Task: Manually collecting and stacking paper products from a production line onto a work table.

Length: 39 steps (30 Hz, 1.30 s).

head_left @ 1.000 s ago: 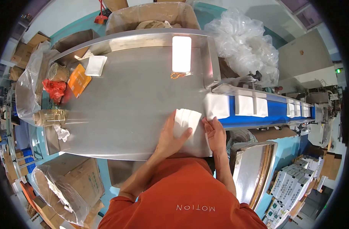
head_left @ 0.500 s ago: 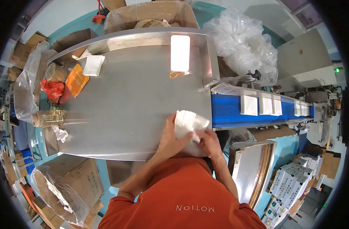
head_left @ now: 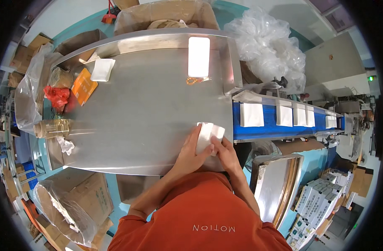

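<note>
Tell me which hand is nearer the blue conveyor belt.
Right. The right hand grips the white folded stack just beside the blue conveyor belt; the left hand holds the stack's far side, farther from it.

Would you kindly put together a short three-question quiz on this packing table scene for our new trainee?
1. True or false: both hands, left hand and right hand, are on the white folded stack.
2. What colour is the conveyor belt to the right of the steel table?
A. green
B. blue
C. red
3. Fill in: the white packs on the belt lie in a ____ along it.

Key: 1 true; 2 B; 3 row.
</note>
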Motion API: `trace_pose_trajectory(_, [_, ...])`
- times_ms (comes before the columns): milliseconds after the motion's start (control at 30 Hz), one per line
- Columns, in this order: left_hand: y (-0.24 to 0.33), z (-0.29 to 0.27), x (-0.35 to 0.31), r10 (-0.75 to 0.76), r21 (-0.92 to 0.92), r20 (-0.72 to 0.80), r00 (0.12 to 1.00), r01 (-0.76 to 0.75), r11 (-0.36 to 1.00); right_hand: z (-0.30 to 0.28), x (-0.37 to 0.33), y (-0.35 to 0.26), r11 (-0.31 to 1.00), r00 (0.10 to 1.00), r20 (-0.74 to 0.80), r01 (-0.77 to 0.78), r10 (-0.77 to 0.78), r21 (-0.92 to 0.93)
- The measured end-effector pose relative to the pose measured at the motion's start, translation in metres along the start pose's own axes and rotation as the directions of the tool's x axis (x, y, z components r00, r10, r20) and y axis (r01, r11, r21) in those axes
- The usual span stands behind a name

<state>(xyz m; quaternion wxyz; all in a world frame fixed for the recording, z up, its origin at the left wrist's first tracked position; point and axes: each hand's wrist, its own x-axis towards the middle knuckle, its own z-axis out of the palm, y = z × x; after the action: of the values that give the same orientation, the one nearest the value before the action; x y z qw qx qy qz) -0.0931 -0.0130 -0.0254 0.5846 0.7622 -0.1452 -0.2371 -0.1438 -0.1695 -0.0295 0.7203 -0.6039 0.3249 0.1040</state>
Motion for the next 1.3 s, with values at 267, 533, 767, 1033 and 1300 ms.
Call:
trace_pose_trajectory(267, [0.0, -0.001, 0.0, -0.052, -0.131, 0.005, 0.999, 0.052, 0.99, -0.018, 0.005, -0.013, 0.851, 0.984, -0.17, 0.047, 0.05, 0.523])
trace_pose_trajectory(533, [-0.002, -0.006, -0.001, 0.164, 0.251, 0.077, 0.984, -0.178, 0.952, 0.002, -0.005, -0.017, 0.999, 0.999, -0.038, 0.034, -0.034, 0.001])
trace_pose_trajectory(767, [-0.039, -0.029, 0.013, 0.315, 0.631, -0.102, 0.943, -0.184, 0.754, -0.022, 0.01, -0.007, 0.989, 0.982, -0.187, 0.015, 0.013, 0.148])
trace_pose_trajectory(1033, [-0.04, -0.023, 0.018, 0.342, 0.788, -0.047, 0.939, -0.176, 0.59, -0.066, 0.032, 0.006, 0.718, 0.818, -0.552, 0.483, -0.164, 0.502])
trace_pose_trajectory(1300, [-0.042, -0.022, 0.017, 0.354, 0.779, -0.066, 0.933, -0.173, 0.602, -0.007, -0.004, 0.02, 0.951, 0.883, -0.357, 0.303, -0.305, -0.062])
